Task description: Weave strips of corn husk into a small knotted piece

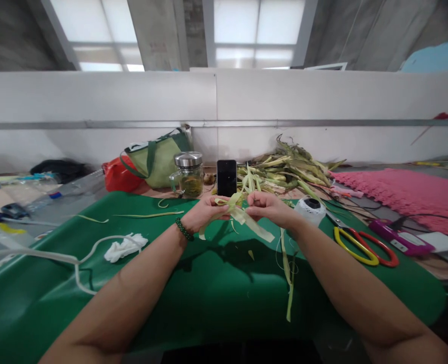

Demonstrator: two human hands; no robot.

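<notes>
My left hand (204,212) and my right hand (269,207) meet above the green cloth (216,288), both pinched on pale yellow-green leaf strips (242,215). The strips are folded between my fingers, and loose ends hang down toward the cloth. A green bead bracelet (184,230) sits on my left wrist. One long strip (287,273) trails from under my right wrist down to the cloth's front.
A pile of green leaves (288,169) lies behind my hands, with a black phone (227,178) propped upright and a glass jar (189,174) to its left. White thread spool (311,208), scissors (363,245), pink knit mat (405,189), green bag (157,156), crumpled tissue (124,246).
</notes>
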